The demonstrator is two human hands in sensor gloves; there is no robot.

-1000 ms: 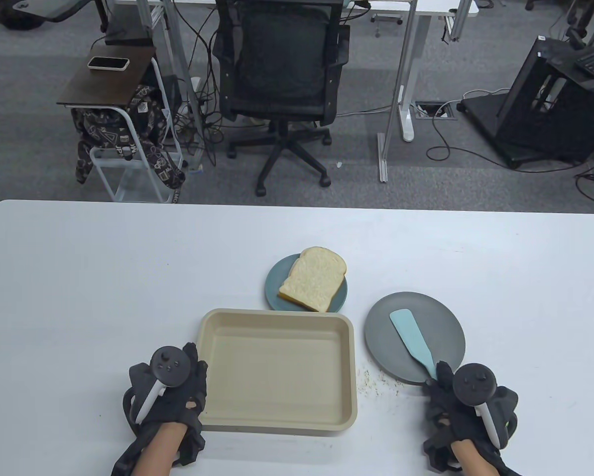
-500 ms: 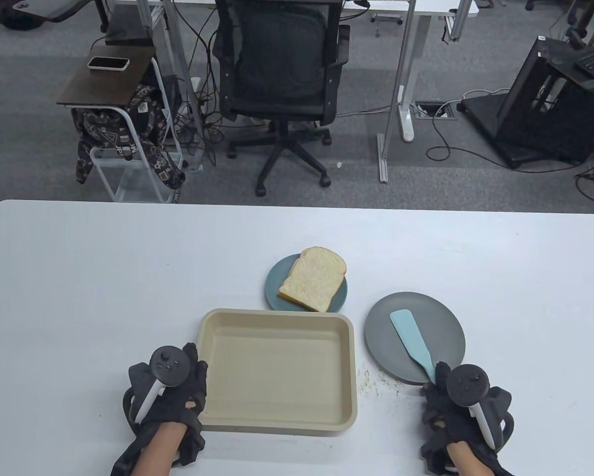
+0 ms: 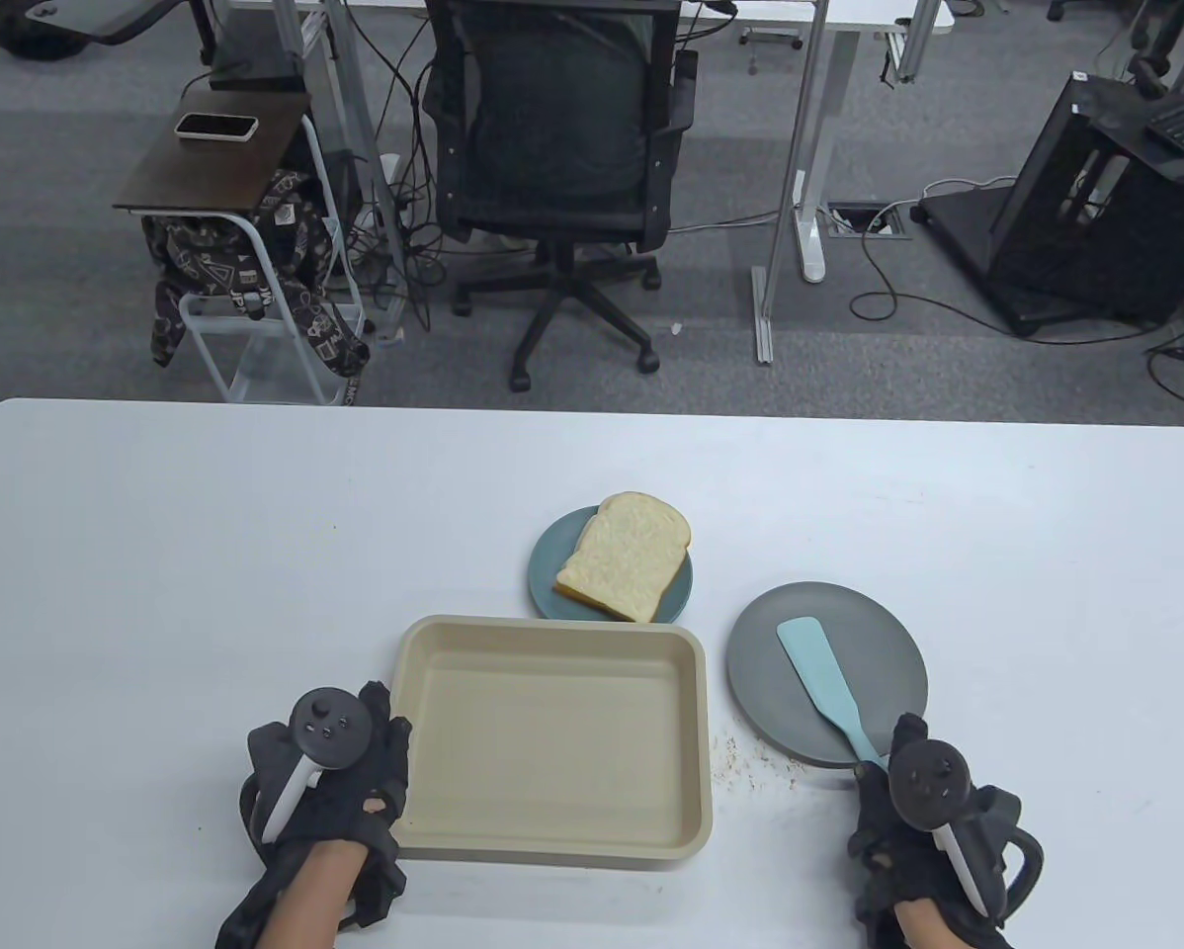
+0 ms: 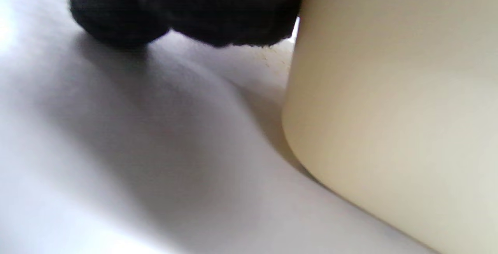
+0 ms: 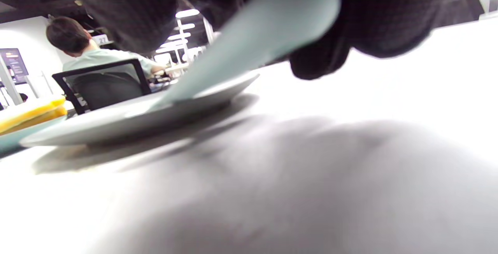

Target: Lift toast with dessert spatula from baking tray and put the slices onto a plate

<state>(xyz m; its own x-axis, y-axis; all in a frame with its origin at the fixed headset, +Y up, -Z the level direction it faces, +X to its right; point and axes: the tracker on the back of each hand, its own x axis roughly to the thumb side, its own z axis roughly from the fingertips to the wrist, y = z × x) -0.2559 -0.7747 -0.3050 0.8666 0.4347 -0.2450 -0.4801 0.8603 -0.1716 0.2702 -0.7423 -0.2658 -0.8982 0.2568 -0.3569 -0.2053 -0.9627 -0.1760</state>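
The toast [image 3: 625,556] is lying on the small teal plate [image 3: 545,573] at the middle of the white table [image 3: 157,554], overhanging its far right rim, just beyond the far edge of the beige baking tray [image 3: 552,736], which is sitting with nothing in it. To the right of the tray the grey plate [image 3: 879,652] is carrying the pale blue dessert spatula [image 3: 817,672], whose blade is lying flat on the plate while its handle is sloping off the near right rim toward the right hand [image 3: 933,820]. In the right wrist view the handle end is passing between the gloved fingers [image 5: 389,16], so that hand is holding the spatula at its tip. The left hand [image 3: 325,781] is resting against the near left corner of the tray, fingertips touching its outer wall; whether they are curling around the rim I cannot tell. Crumbs [image 3: 740,766] are scattered on the table between the tray and the grey plate. Beyond the table's far edge an office chair [image 3: 562,138] is standing, with a small side table [image 3: 211,148] bearing a phone [image 3: 216,126] to the left and cables trailing over the floor.
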